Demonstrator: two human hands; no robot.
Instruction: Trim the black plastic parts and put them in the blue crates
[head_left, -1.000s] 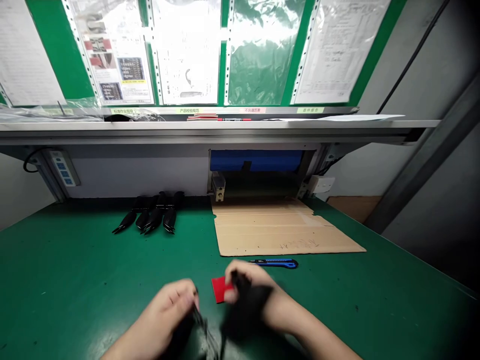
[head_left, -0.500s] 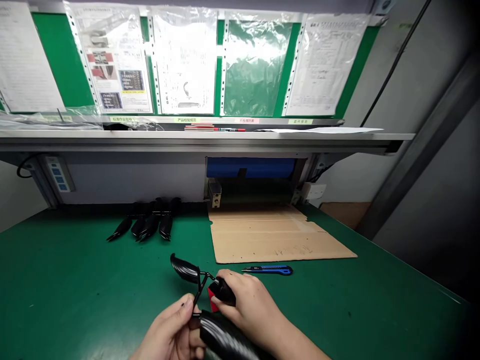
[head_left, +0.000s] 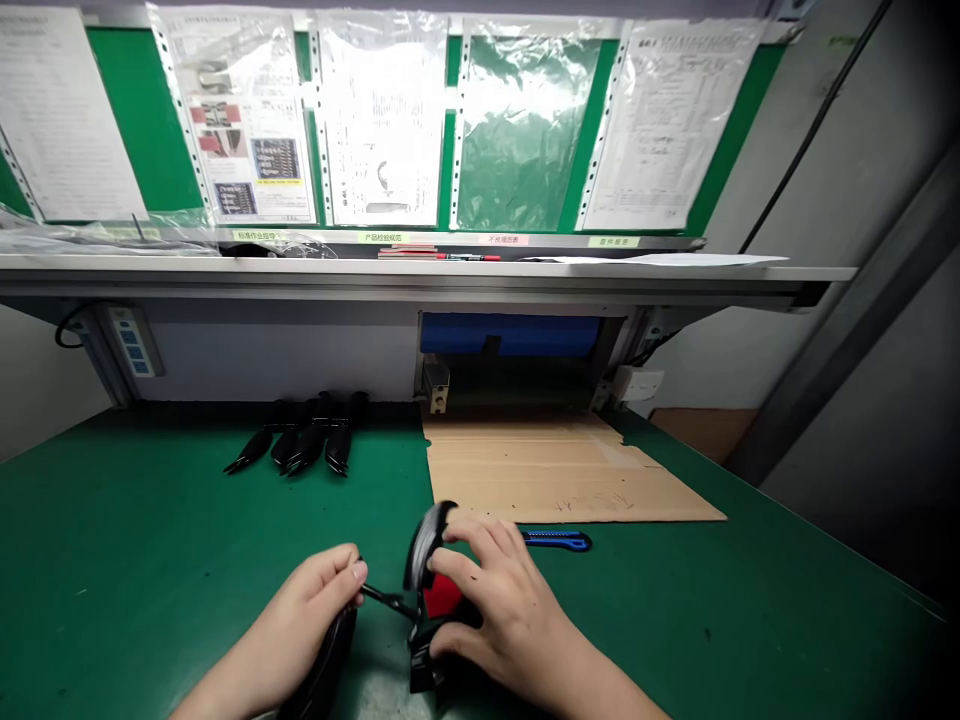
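Observation:
My left hand (head_left: 319, 595) is closed in a pinch on the thin black stem (head_left: 386, 598) of a glossy black plastic moulding. Below that hand hangs another long black piece (head_left: 324, 668), partly hidden by the wrist. On the right end of the stem is a curved, shiny black part (head_left: 424, 548), with my right hand (head_left: 510, 600) curled around it, fingers on top and thumb lower down. Between the thumb and fingers shows a red patch (head_left: 442, 597); what it belongs to is unclear. My right palm hides much of the moulding.
Several similar black mouldings (head_left: 315, 440) lie at the back left of the green table (head_left: 150, 560). A cardboard sheet (head_left: 570, 485) lies at the back, with a blue utility knife (head_left: 559, 540) before it. Above runs a shelf (head_left: 337, 285) with papers behind it.
The moulding has turned: its curved part now stands upright beside my right fingers. My left hand has moved left, away from my right hand. The view has shifted slightly.

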